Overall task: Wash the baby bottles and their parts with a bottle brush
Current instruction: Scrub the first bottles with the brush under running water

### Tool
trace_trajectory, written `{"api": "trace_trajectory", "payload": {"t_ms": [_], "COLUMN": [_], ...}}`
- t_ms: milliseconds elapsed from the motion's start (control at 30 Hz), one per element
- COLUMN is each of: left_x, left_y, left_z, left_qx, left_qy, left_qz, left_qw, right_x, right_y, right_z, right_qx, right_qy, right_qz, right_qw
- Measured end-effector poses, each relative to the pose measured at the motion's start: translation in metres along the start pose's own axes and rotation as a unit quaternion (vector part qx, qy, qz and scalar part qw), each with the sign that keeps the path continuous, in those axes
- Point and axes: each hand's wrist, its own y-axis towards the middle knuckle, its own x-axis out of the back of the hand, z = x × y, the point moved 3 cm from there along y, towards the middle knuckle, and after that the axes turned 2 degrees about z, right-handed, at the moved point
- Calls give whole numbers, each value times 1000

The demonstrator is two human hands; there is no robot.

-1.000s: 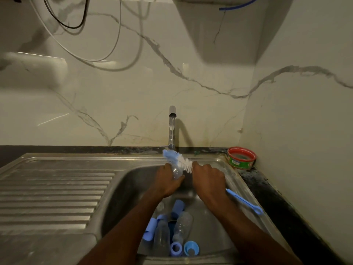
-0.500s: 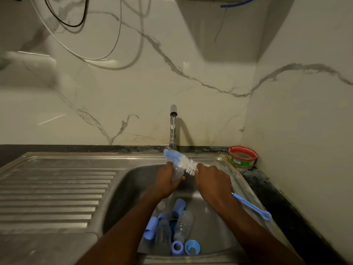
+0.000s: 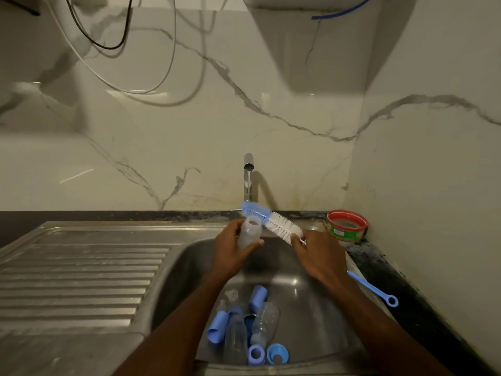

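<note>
**Bottle and brush held above sink basin**

Bottle position: the left hand [image 3: 232, 252] grips a small translucent plastic baby bottle [image 3: 250, 231], fingers curled behind its body and the thumb across the front. The bottle is held roughly upright over the back edge of the stainless steel sink basin [image 3: 320, 316], open mouth upward. Whether it holds any liquid cannot be told.

Brush position: the right hand [image 3: 320, 256] grips the long bottle brush with white bristles and a blue tip [image 3: 271, 221] just behind the bristle head. The brush lies at a slant, blue tip up and left, just beside the bottle mouth and outside it. The thin blue handle with a ring end [image 3: 379, 291] projects past the wrist, over the right rim of the basin.

Tap: the chrome spout [image 3: 248, 177] stands at the back wall, directly behind the brush tip. A thin stream of water appears to fall from it.

Basin contents: a cluster of parts lies near the front wall of the basin. It includes two clear plastic bottles lying on their sides [image 3: 254, 327], two pale blue cylindrical caps [image 3: 218, 327], and two blue screw rings [image 3: 267, 354] at the front edge, side by side. A clear teat-like part [image 3: 230, 294] lies just behind them; its outline is faint.

Counter: a round red-rimmed tub with a green label [image 3: 347, 226] sits in the right rear corner, open, with a pale substance inside. The ribbed steel draining board [image 3: 78, 275] extends to the left of the basin.
</note>
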Motion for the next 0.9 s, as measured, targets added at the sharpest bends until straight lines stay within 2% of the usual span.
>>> {"api": "trace_trajectory", "payload": {"t_ms": [100, 233, 433, 633, 800, 900], "left_x": [-8, -14, 6, -5, -3, 6], "left_y": [-6, -8, -1, -6, -2, 2], "left_z": [-8, -12, -1, -7, -7, 1], "left_qx": [-33, -64, -28, -58, -69, -44], "left_qy": [-33, -71, -76, -71, -80, -69], "left_qz": [74, 130, 50, 136, 124, 63], "left_qw": [996, 987, 995, 986, 987, 995], "right_x": [-1, 1, 2, -4, -5, 0], "right_y": [1, 1, -2, 0, 1, 0], "right_z": [13, 26, 4, 13, 15, 6], "right_qx": [25, 51, 61, 80, 86, 86], "right_qy": [22, 50, 38, 48, 30, 14], "right_qz": [-18, -31, -6, -1, 3, 14], "right_qw": [999, 997, 997, 996, 996, 996]}}
